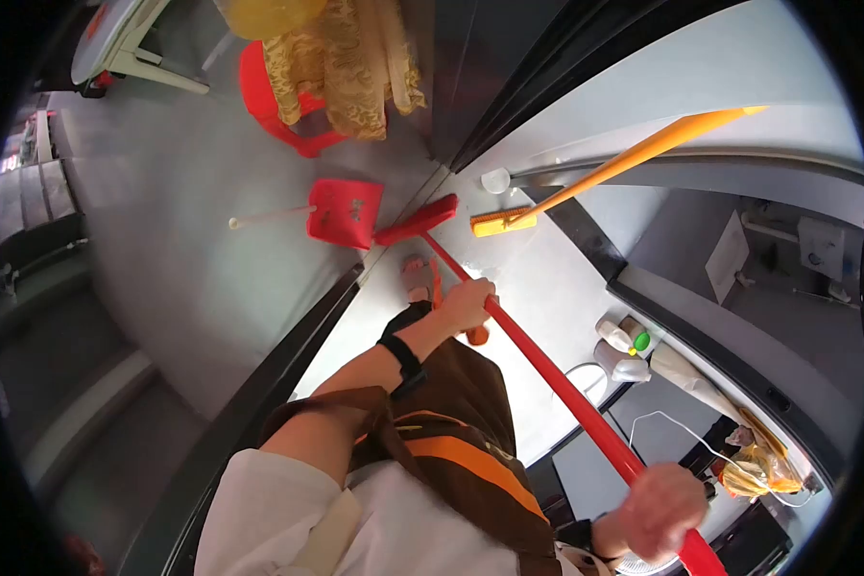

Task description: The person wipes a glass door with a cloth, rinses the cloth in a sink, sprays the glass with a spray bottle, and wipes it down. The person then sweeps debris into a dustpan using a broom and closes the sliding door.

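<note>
A red broom with a long red handle (564, 386) runs diagonally across the head view. My left hand (466, 305), with a black band on its wrist, is wrapped round the middle of the handle. Closer to its upper end, my right hand (664, 511) grips it, a little blurred. The broom head (418, 221) lies on the floor at the door threshold, right at the edge of a red dustpan (344, 216). Small dark bits show in the dustpan, and its thin pale handle points left. My sandalled foot (416, 274) is just behind the broom head.
A yellow broom (624, 163) leans on the right, bristle head on the floor. Beyond the dustpan stands a red plastic chair (259, 91) draped with gold cloth (355, 72). Several bottles (624, 350) and a white cable (662, 417) are at right. A dark door frame (307, 336) edges the left.
</note>
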The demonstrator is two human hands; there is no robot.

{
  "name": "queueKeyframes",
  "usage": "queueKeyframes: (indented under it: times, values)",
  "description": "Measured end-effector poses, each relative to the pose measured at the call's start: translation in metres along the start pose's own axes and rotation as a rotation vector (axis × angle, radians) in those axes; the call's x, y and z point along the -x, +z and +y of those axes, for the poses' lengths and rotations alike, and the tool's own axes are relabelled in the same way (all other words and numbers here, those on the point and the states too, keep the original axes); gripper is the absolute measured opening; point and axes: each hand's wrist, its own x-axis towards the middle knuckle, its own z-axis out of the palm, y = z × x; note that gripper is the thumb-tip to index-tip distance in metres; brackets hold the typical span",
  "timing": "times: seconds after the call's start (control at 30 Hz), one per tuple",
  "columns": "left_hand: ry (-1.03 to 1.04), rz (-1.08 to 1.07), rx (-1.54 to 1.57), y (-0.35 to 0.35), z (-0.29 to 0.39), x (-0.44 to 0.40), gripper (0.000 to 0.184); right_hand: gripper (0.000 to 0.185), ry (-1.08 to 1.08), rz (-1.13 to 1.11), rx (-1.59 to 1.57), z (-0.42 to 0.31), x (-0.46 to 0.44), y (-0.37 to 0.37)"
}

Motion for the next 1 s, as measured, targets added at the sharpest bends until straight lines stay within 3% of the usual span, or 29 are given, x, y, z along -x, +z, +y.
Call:
queueKeyframes:
  times: [0.07,0.1,0.17,0.2,0.23,0.3,0.37,0.43,0.5,0.53,0.57,0.6,0.67,0.7,0.73,0.83,0.93,0.97,1.0]
  values:
    - [-0.008,0.004,-0.010,-0.018,0.026,0.006,0.012,0.017,-0.417,-0.679,-0.386,-0.010,-0.025,-0.026]
    - [0.023,0.039,-0.060,-0.028,0.035,0.004,0.013,0.017,-0.411,-0.676,-0.381,-0.010,-0.022,-0.023]
    - [0.055,0.088,-0.124,-0.039,0.033,-0.018,0.015,0.032,-0.443,-0.380,-0.385,-0.003,-0.016,-0.014]
    - [0.055,0.060,-0.124,-0.050,0.024,-0.039,0.013,0.037,-0.516,-0.109,-0.221,0.019,-0.010,-0.010]
    - [0.050,0.028,-0.122,-0.052,0.013,-0.050,0.014,0.037,-0.516,-0.111,-0.219,0.022,-0.005,0.003]
    - [0.160,-0.019,-0.160,-0.020,-0.026,-0.054,0.015,0.036,-0.320,-0.323,-0.284,0.022,-0.005,0.036]
    - [0.149,-0.117,-0.097,-0.028,-0.001,-0.020,0.016,0.037,-0.330,-0.345,-0.274,0.011,-0.005,0.020]
    - [0.058,-0.060,-0.076,-0.029,0.022,0.001,0.014,0.036,-0.432,-0.484,-0.383,-0.006,-0.013,-0.005]
    - [0.047,0.170,0.096,-0.031,0.032,0.015,0.010,0.014,-0.451,-0.776,-0.431,-0.033,-0.030,-0.004]
    - [0.054,0.261,0.152,-0.039,0.034,0.012,0.010,0.031,-0.423,-1.400,-0.741,-0.026,-0.077,0.006]
    - [0.065,0.268,0.148,-0.047,0.032,0.002,0.010,0.024,-0.433,-1.156,-0.538,-0.034,-0.066,0.008]
    - [0.090,0.378,0.124,-0.056,0.026,-0.012,0.010,0.025,-0.461,-1.199,-0.607,-0.024,-0.075,0.016]
    - [0.115,0.520,0.051,-0.072,-0.001,-0.056,0.009,0.027,-0.489,-1.011,-0.539,0.007,-0.084,0.043]
    - [0.113,0.547,0.005,-0.073,-0.019,-0.075,0.008,0.030,-0.478,-0.777,-0.397,0.015,-0.074,0.059]
    - [0.111,0.463,0.051,-0.084,-0.012,-0.072,0.009,0.036,-0.453,-0.749,-0.358,0.016,-0.066,0.071]
    - [0.120,0.314,0.098,-0.074,-0.008,-0.047,0.009,0.032,-0.476,-0.666,-0.344,0.011,-0.045,0.066]
    - [-0.009,0.193,0.107,-0.056,0.013,-0.001,0.009,0.028,-0.376,-0.827,-0.510,-0.010,-0.047,0.026]
    - [-0.045,0.159,0.145,-0.053,0.018,0.005,0.011,0.015,-0.409,-0.786,-0.267,-0.041,-0.040,0.039]
    - [-0.044,0.153,0.145,-0.055,0.019,0.002,0.011,0.017,-0.422,-0.896,-0.416,-0.040,-0.049,0.037]
